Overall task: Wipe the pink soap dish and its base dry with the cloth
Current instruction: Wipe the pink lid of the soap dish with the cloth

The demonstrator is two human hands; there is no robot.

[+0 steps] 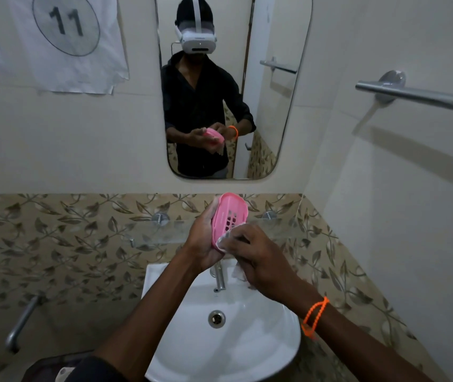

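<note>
Just above the middle of the frame, the pink soap dish (229, 217) is held up on edge over the white sink (219, 340), likely so any drips fall into the basin and the slotted inner face turns toward the wiper. The left hand (204, 244) has its grip curled round the dish's left rim and back, steadying it. The right hand (258, 256) pinches the pale cloth (226, 239) bunched under its fingers and presses it to the dish's lower right edge. Whether the separate base is in this hold cannot be told.
</note>
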